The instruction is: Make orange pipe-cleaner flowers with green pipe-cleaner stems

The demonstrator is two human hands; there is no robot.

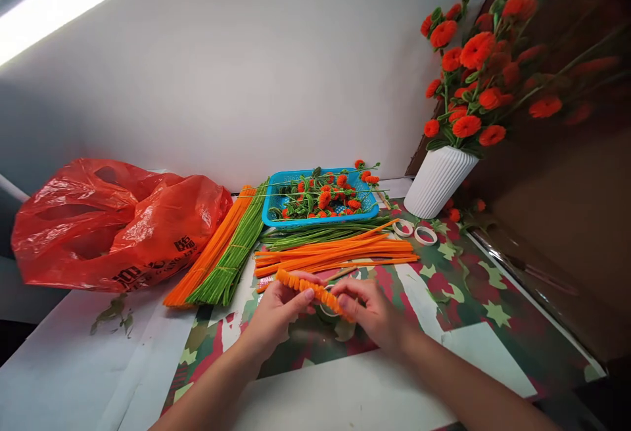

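Between my two hands runs a coiled orange pipe cleaner (319, 292), slanting down to the right with its tight ridges showing. My left hand (282, 309) is closed on its middle, thumb on top. The fingers of my right hand (371, 309) pinch its lower right end. Just beyond my hands lies a bunch of loose orange pipe cleaners (340, 251), with a bunch of green pipe cleaners (315, 236) behind it. A thin wooden stick (341, 273) shows near my right fingertips. A ring partly shows below the coil.
A blue basket (266, 211) holds orange flowers and green stems. Tied orange (211, 247) and green bundles (229, 263) stand left of it, beside a red plastic bag (118, 227). Tape rolls (425, 236) lie right, near a white vase (438, 181) of orange flowers.
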